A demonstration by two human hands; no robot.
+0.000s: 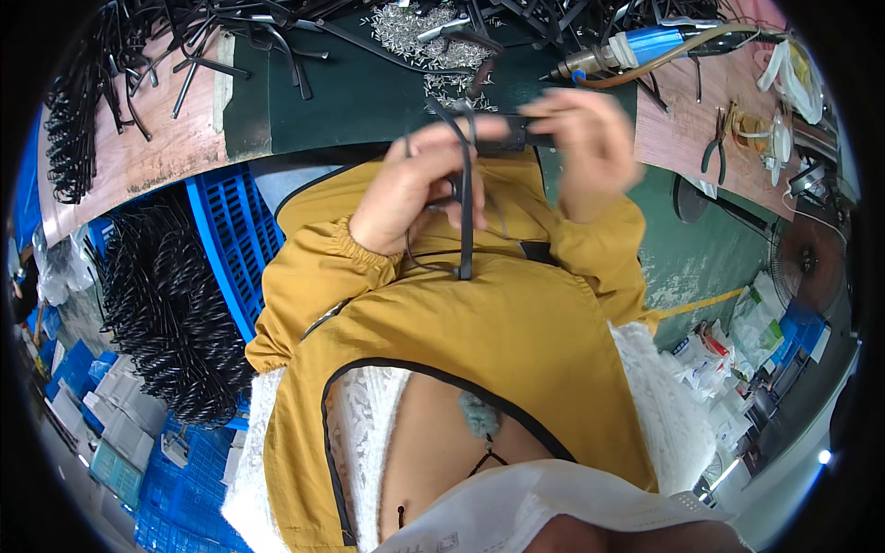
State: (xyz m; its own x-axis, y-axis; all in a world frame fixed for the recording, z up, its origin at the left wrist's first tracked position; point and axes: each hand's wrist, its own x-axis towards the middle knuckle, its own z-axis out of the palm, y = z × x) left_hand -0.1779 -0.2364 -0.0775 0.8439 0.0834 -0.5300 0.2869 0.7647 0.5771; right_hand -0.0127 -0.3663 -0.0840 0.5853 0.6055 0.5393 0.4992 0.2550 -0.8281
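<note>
My left hand [415, 180] is closed around a black eyeglass frame [466, 203], held in front of my yellow apron just off the bench edge. One dark arm of the frame hangs down past my fingers, and thin rim lines show beside it. At the same height, my right hand [595, 152] is smeared by motion. Its fingertips are near a dark strip [516, 134] that stretches between the two hands; whether they grip it I cannot make out. Beyond my hands lies a heap of small silver screws [415, 41] on a dark green mat [346, 92].
A powered screwdriver [627, 51] with a brown hose lies to the right of the screws. Pliers [714, 152] rest farther right. Loose black eyeglass arms [212, 64] cover the far left bench. Left of my lap stands a blue basket [230, 240] beside bundled black frames [166, 304].
</note>
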